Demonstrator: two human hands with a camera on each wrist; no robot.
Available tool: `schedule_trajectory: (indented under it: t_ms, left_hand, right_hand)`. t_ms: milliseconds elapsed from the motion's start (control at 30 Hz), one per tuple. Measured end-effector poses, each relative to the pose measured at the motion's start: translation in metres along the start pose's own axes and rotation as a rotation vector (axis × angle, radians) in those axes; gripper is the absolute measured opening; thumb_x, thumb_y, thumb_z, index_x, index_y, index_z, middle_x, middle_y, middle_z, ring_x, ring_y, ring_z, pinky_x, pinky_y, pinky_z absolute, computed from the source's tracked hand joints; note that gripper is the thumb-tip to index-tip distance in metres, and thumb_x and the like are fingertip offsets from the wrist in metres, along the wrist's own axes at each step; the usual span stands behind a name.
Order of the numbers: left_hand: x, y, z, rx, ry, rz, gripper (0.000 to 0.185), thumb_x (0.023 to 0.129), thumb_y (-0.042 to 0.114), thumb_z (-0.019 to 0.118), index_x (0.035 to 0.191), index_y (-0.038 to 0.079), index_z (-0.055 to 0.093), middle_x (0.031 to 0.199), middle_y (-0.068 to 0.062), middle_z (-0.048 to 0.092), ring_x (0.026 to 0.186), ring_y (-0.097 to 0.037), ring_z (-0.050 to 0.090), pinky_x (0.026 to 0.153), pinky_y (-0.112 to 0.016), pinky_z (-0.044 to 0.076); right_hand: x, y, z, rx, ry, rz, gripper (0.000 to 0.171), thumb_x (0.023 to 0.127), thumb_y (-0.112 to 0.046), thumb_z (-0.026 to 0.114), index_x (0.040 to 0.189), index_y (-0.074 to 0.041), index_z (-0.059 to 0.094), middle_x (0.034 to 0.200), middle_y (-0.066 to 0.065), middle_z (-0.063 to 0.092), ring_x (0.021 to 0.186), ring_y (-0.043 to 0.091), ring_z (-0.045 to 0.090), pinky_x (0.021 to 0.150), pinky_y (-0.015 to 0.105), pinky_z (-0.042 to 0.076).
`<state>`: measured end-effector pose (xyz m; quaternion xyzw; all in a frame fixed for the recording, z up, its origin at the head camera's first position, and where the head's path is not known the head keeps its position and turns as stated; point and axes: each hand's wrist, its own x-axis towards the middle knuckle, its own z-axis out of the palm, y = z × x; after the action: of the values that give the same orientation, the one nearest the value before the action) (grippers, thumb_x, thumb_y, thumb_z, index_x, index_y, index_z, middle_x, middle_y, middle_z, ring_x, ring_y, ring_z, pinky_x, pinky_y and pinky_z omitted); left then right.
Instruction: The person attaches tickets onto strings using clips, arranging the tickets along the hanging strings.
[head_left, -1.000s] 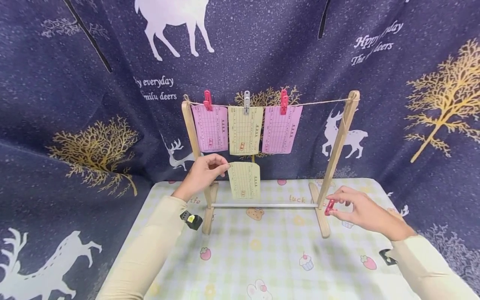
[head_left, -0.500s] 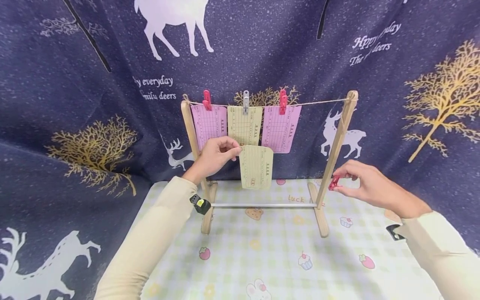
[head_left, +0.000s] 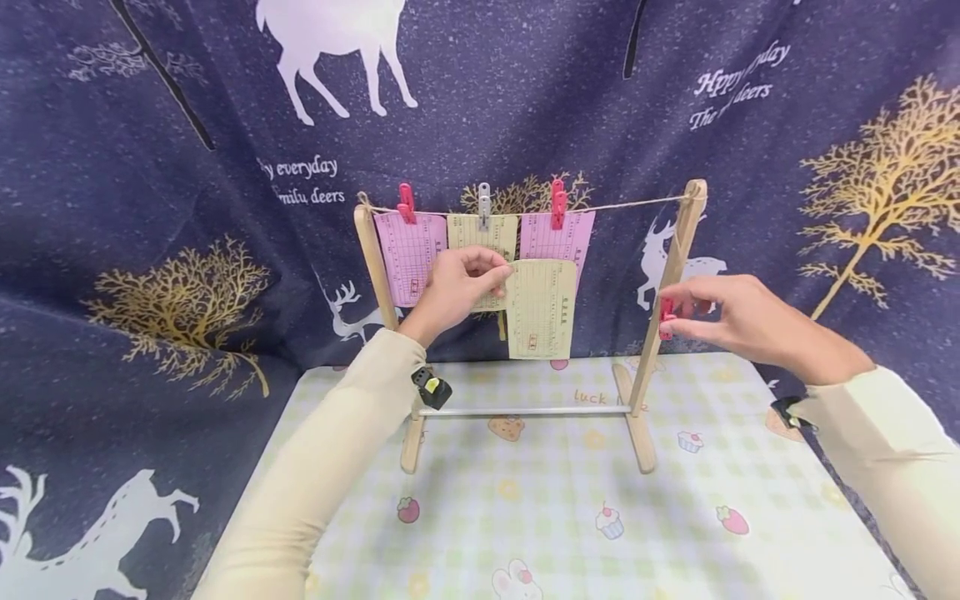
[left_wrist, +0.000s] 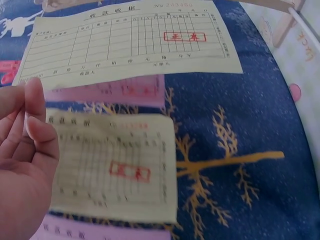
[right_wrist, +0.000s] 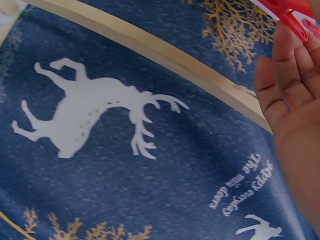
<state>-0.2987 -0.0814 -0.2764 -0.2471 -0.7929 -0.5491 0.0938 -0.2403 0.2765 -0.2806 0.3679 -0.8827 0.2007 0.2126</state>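
Observation:
My left hand (head_left: 463,287) pinches a pale yellow receipt sheet (head_left: 542,308) by its upper left corner, in front of the hanging papers. The sheet's printed grid and red stamp show in the left wrist view, where its near corner meets my thumb and fingers. My right hand (head_left: 738,317) pinches a red clothespin (head_left: 666,319) beside the right post of the rack. On the string (head_left: 633,202) hang a pink sheet (head_left: 397,250) under a red clip (head_left: 406,203), a yellow sheet (head_left: 461,233) under a grey clip (head_left: 483,207), and another pink sheet (head_left: 536,229) under a red clip (head_left: 558,204).
A wooden rack with a left post (head_left: 372,258) and a right post (head_left: 678,242) holds the string. A white bar (head_left: 525,411) joins the posts low down. The rack stands on a checked tablecloth (head_left: 517,517), before a dark blue deer-print curtain (head_left: 525,83).
My left hand has moved right and up with the yellow sheet, which now overlaps the right pink sheet. My right hand has risen with the red clothespin along the right post.

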Motion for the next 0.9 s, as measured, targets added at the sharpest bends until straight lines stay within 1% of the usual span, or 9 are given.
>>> schedule_trajectory:
  t_ms: [100,200,267,333,433,533,600,733,900]
  left_hand:
    - [0.007,0.007,0.008,-0.011,-0.003,0.006,0.010,0.094,0.007,0.070,0.095,-0.003,0.071,0.077,-0.011,0.072,0.074,-0.038,0.069,0.062,-0.021,0.048]
    - [0.013,0.012,0.018,-0.022,-0.002,0.005,0.010,0.094,0.007,0.070,0.096,-0.003,0.071,0.077,-0.011,0.072,0.075,-0.038,0.069,0.057,-0.020,0.044]
    - [0.017,0.016,0.024,-0.018,0.005,0.004,0.010,0.094,0.007,0.071,0.096,-0.002,0.071,0.077,-0.010,0.072,0.076,-0.037,0.070,0.058,-0.019,0.045]
    - [0.021,0.018,0.031,-0.017,0.017,0.009,0.009,0.094,0.008,0.071,0.096,-0.001,0.071,0.078,-0.010,0.073,0.075,-0.035,0.071,0.061,-0.020,0.050]
    - [0.026,0.021,0.040,-0.006,0.032,0.015,0.008,0.094,0.008,0.070,0.094,0.000,0.072,0.080,-0.009,0.074,0.072,-0.027,0.072,0.069,-0.025,0.056]
    - [0.031,0.025,0.047,0.001,0.045,0.018,0.008,0.095,0.008,0.069,0.094,0.000,0.072,0.083,-0.009,0.075,0.069,-0.019,0.072,0.071,-0.028,0.057]
    - [0.034,0.028,0.050,0.006,0.053,0.009,0.009,0.095,0.009,0.069,0.095,0.001,0.072,0.084,-0.009,0.075,0.069,-0.017,0.072,0.072,-0.026,0.057]
    - [0.040,0.035,0.056,0.002,0.062,0.013,0.010,0.095,0.010,0.070,0.097,0.001,0.072,0.087,-0.009,0.076,0.069,-0.014,0.072,0.075,-0.023,0.056]
    - [0.044,0.044,0.064,0.001,0.077,0.039,0.009,0.094,0.011,0.071,0.096,0.002,0.072,0.086,-0.008,0.076,0.067,-0.014,0.072,0.076,-0.021,0.055]
  right_hand:
    - [0.010,-0.002,-0.008,0.024,0.030,-0.034,0.039,0.077,-0.002,0.084,0.114,-0.005,0.073,0.078,-0.014,0.060,0.071,0.003,0.053,0.061,0.017,0.041]
    - [0.020,-0.004,-0.016,0.031,0.043,-0.029,0.038,0.080,-0.002,0.081,0.116,-0.004,0.072,0.079,-0.012,0.062,0.073,0.003,0.054,0.065,0.017,0.042]
    - [0.026,-0.005,-0.022,0.031,0.053,0.000,0.037,0.081,-0.002,0.080,0.117,-0.003,0.071,0.079,-0.010,0.063,0.075,0.002,0.055,0.066,0.017,0.042]
    - [0.031,-0.007,-0.027,0.039,0.059,0.051,0.037,0.083,-0.003,0.079,0.119,-0.003,0.070,0.080,-0.007,0.064,0.073,0.002,0.055,0.064,0.017,0.041]
    - [0.039,-0.010,-0.034,0.065,0.061,0.139,0.035,0.086,-0.005,0.078,0.120,-0.003,0.069,0.081,-0.002,0.063,0.071,0.003,0.055,0.060,0.019,0.039]
    - [0.046,-0.012,-0.040,0.086,0.062,0.189,0.034,0.088,-0.006,0.076,0.120,-0.004,0.069,0.080,0.000,0.062,0.069,0.006,0.056,0.058,0.021,0.038]
    - [0.050,-0.011,-0.043,0.089,0.072,0.195,0.032,0.088,-0.007,0.077,0.119,-0.005,0.070,0.079,0.000,0.062,0.068,0.006,0.055,0.059,0.021,0.037]
    - [0.058,-0.011,-0.052,0.084,0.088,0.184,0.032,0.088,-0.007,0.077,0.119,-0.006,0.071,0.079,-0.003,0.062,0.065,0.006,0.056,0.058,0.021,0.037]
    - [0.068,-0.009,-0.061,0.066,0.085,0.187,0.031,0.090,-0.010,0.075,0.121,-0.007,0.071,0.080,-0.006,0.062,0.063,0.006,0.054,0.057,0.021,0.035]
